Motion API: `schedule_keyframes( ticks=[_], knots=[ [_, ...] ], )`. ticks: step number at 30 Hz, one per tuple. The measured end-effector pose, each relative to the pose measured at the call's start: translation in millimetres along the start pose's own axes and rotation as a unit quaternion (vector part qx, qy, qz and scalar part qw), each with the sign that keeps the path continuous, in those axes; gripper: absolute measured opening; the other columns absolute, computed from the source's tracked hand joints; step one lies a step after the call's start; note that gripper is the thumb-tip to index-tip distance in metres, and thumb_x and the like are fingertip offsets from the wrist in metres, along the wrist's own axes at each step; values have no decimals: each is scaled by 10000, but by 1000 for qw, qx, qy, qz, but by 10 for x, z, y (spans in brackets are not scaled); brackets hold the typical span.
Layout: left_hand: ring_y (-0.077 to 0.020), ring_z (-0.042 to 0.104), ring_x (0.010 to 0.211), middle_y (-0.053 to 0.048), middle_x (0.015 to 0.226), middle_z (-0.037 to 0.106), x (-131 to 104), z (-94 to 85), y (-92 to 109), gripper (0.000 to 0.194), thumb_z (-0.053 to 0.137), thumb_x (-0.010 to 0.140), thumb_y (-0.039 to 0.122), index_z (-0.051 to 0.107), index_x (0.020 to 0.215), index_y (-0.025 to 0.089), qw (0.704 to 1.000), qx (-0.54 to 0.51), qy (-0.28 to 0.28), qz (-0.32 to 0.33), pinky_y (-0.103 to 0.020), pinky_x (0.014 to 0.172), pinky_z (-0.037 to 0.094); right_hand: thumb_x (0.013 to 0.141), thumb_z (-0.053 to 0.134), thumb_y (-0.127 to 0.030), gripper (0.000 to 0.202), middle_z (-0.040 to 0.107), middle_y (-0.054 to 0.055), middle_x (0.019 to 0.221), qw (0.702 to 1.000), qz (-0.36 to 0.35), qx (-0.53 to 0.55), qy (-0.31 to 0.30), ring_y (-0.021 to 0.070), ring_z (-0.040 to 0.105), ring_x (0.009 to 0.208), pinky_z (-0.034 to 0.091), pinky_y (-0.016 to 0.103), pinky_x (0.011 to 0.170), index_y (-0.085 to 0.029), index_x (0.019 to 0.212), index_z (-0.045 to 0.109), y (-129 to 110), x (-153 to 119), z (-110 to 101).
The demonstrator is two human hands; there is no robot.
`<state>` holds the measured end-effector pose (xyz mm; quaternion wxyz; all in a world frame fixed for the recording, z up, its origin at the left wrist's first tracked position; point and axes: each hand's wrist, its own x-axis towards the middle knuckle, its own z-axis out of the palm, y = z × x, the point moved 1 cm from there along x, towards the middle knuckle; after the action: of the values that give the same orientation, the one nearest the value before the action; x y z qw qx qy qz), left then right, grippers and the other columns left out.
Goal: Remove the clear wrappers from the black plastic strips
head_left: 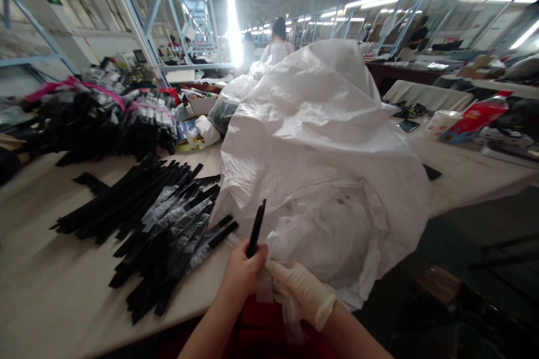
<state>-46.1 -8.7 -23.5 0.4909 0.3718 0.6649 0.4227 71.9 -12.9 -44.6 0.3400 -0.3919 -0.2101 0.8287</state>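
My left hand is bare and closed round a black strip, folded or doubled, whose end points up and away from me. Close beside it, my right hand wears a pale thin glove. Its fingers are curled round clear plastic film, which hangs below the hand; the fingertips are partly hidden. Just beyond both hands lies a large white plastic bag, bulging and crumpled, with clear plastic pieces at its near opening. To the left, a loose pile of black strips is spread out, several of them in clear plastic sleeves.
Bundles of sleeved black strips with pink ties stand at the table's back left. A box sits behind the white bag. On the right are a red plastic package and a phone. The table ends close to me.
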Motion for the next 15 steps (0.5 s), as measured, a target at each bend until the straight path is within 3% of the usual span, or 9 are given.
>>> schedule_keyframes(
  ticks=[4,6,9,11,13,15],
  knots=[
    [-107,443,519,40,525,504,107,0,47,257,640,616,402,595,592,150,1000,0,-5,19,-218,510,342,558,739,-366,279,521,-44,402,994,10,-91,-60,42,373,319,200,177,327,-141,609,582,-23,-35,147],
    [-99,436,491,31,536,523,151,-33,103,275,648,616,415,605,605,144,1000,1,-8,18,-217,483,331,529,751,-334,270,543,-42,429,994,16,-86,-65,44,402,333,229,175,334,-137,625,593,-56,-42,176],
    [-66,367,396,62,500,473,128,-106,198,320,627,639,472,588,665,155,1000,-2,-16,16,-199,408,276,480,798,-302,306,559,-50,464,999,-4,-30,-43,49,439,375,306,171,370,-145,646,594,-119,0,145],
    [-52,314,346,86,490,440,32,-170,232,370,544,698,533,561,777,172,1000,-5,-17,13,-184,366,227,479,816,-324,324,490,-78,387,1000,-17,11,-2,35,388,339,303,160,357,-151,592,566,-159,63,72],
    [-44,294,322,91,516,457,-114,-243,209,399,474,742,552,527,893,186,1000,-9,-21,6,-169,344,189,497,815,-371,356,427,-92,331,998,-10,50,29,21,337,302,280,144,326,-144,551,546,-187,135,-9],
    [-32,290,313,87,536,479,-278,-311,129,418,476,747,552,516,938,182,999,-13,-38,-10,-160,338,171,508,811,-399,376,461,-77,352,996,10,87,36,12,337,290,276,130,304,-123,566,562,-205,195,-62]
  ],
)
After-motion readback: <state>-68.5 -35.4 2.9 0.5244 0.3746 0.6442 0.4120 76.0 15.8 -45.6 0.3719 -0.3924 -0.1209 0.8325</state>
